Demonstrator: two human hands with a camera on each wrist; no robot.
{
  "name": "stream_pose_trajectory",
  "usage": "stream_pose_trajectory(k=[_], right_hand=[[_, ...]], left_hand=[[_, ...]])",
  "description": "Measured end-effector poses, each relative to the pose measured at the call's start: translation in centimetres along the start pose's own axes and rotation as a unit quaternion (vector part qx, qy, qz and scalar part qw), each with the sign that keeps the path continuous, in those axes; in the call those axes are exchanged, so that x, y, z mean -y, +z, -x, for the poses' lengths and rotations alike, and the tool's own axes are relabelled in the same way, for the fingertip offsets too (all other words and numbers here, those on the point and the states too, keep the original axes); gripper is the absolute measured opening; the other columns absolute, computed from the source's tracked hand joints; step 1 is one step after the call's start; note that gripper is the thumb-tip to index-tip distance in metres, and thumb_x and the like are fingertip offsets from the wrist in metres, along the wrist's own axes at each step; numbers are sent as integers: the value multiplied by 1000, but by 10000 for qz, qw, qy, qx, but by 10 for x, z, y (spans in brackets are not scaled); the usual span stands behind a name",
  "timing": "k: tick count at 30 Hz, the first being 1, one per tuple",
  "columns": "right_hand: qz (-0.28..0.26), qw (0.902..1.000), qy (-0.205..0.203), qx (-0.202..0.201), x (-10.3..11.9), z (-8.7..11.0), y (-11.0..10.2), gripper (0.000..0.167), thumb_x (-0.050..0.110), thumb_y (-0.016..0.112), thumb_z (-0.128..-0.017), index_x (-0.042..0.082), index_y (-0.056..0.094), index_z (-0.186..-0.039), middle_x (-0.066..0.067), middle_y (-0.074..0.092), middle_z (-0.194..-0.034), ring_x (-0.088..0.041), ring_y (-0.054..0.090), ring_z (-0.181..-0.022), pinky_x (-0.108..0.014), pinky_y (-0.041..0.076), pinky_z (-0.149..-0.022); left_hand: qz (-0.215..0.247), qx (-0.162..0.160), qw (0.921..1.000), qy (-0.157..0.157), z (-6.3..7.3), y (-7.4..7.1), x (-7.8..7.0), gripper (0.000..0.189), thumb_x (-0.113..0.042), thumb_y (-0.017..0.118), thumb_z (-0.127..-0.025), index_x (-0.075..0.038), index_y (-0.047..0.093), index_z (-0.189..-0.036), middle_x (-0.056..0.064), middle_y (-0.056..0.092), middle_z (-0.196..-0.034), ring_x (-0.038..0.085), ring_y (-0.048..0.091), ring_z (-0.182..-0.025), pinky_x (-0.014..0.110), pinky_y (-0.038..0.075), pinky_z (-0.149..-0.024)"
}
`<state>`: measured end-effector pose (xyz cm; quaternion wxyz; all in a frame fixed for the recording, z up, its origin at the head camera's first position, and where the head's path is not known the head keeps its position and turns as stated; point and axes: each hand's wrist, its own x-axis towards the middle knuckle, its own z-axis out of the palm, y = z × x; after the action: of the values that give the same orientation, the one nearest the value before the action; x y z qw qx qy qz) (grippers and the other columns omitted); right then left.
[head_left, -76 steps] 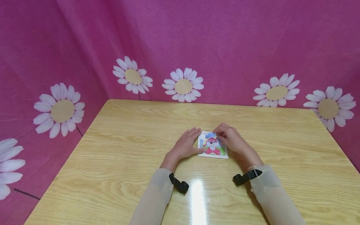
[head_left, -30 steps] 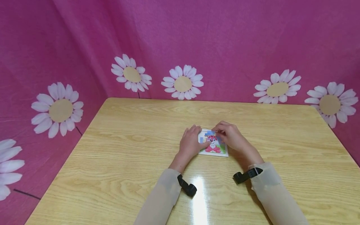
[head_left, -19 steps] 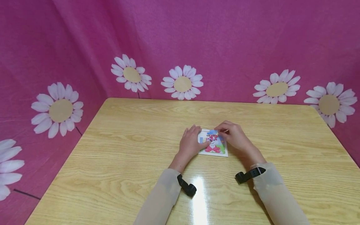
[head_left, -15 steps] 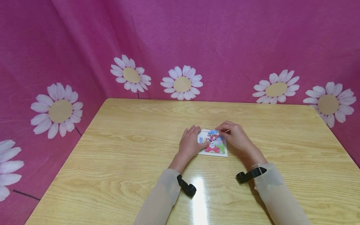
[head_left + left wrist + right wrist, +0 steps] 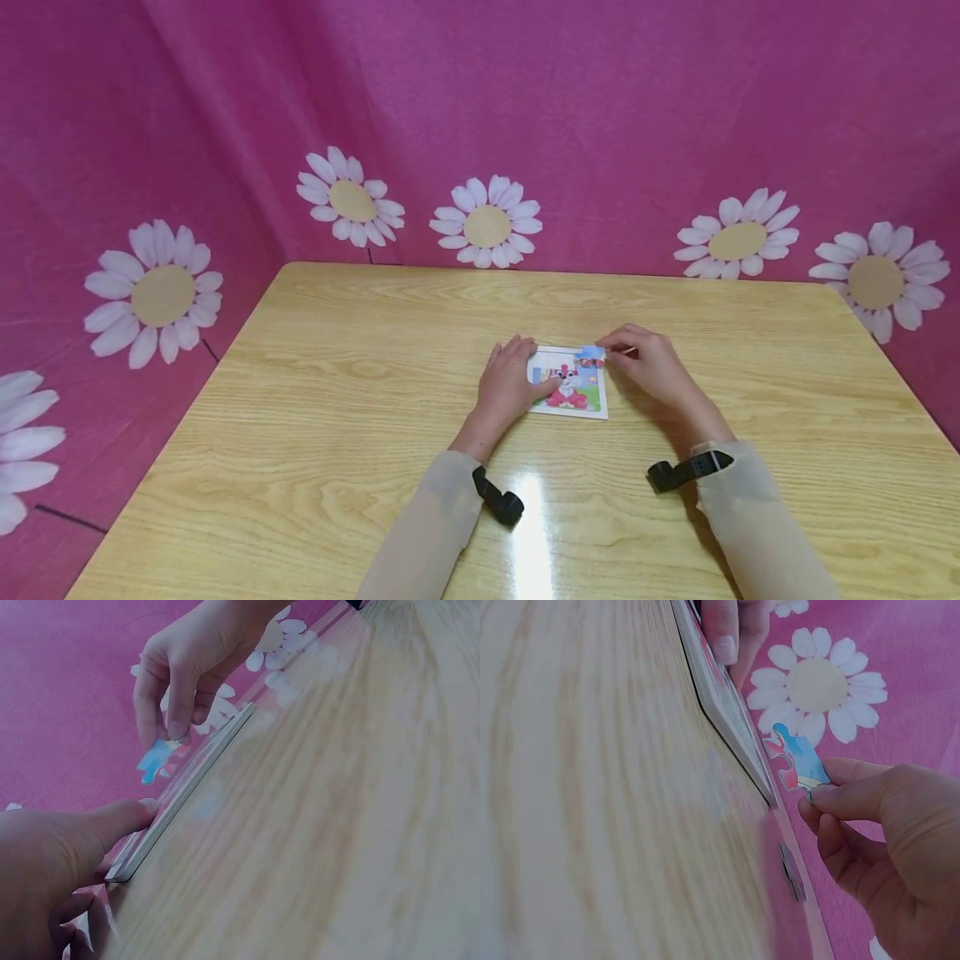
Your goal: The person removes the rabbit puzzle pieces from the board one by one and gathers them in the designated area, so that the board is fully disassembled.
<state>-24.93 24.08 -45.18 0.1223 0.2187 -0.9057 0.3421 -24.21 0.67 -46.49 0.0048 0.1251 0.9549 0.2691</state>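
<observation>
A small jigsaw puzzle [image 5: 573,402] with a red cartoon animal lies in a white-bordered tray [image 5: 604,415] on the table. My left hand [image 5: 506,382] rests along its left side, the thumb laid on the picture and the straight fingers by the far left corner. Thumb and fingertips of my right hand [image 5: 651,364] pinch a blue and red puzzle piece [image 5: 806,761] by one end. In the left wrist view the piece [image 5: 157,757] hangs above the tray; from the head it overlaps the tray's far right corner. Pale backing shows at the picture's upper part.
The wood-grain table [image 5: 360,375] is glossy, with a bright light reflection near its front. A pink curtain [image 5: 600,108] with white daisies stands behind and to the left. Each wrist carries a black strap with a small camera [image 5: 510,508].
My right hand has lifted the blue and red piece out of the picture's top and drawn it to the right. My left thumb moved further up the picture earlier, then stayed still.
</observation>
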Motion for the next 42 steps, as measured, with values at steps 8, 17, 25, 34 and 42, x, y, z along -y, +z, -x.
stream_pose_trajectory(k=[8, 17, 25, 34, 42], right_hand=[[122, 9998, 65, -112, -10, 8, -11, 20, -7, 68, -85, 3, 75, -102, -10, 72, -97, -7, 62, -81, -10, 51, -71], [195, 9993, 177, -283, -22, 21, -21, 21, -7, 68, -85, 4, 75, -102, -11, 72, -96, -4, 61, -81, -4, 48, -71], [273, 9987, 283, -332, -29, 30, -31, 21, -6, 67, -86, 4, 74, -103, -12, 71, -98, -3, 61, -82, -1, 45, -72], [329, 9979, 272, -497, -32, 37, -39, 19, -6, 68, -85, 3, 75, -101, -13, 72, -95, -10, 64, -81, 3, 43, -73], [353, 9969, 574, -398, -40, 41, -46, 20, -5, 65, -88, 2, 74, -104, -15, 71, -99, 7, 54, -85, 5, 39, -75]], left_hand=[[-30, 2, 10000, -1, 0, 0, 0, 73, -51, 71, -85, -10, 51, -141, 3, 48, -151, 18, 32, -149, 35, 15, -128], [-18, -57, 10000, -2, 0, 1, 1, 71, -50, 71, -85, -10, 53, -139, 3, 49, -150, 18, 33, -148, 35, 16, -128], [43, -90, 9999, 37, 2, -1, -1, 70, -49, 72, -85, -8, 53, -139, 4, 50, -150, 19, 34, -148, 36, 17, -128], [115, 35, 9999, -58, 2, -2, -2, 72, -48, 72, -85, -9, 50, -142, 4, 46, -153, 19, 30, -150, 35, 14, -128], [137, 46, 9999, -45, 3, -2, -2, 73, -46, 72, -85, -7, 49, -142, 6, 46, -153, 21, 30, -149, 37, 14, -128]])
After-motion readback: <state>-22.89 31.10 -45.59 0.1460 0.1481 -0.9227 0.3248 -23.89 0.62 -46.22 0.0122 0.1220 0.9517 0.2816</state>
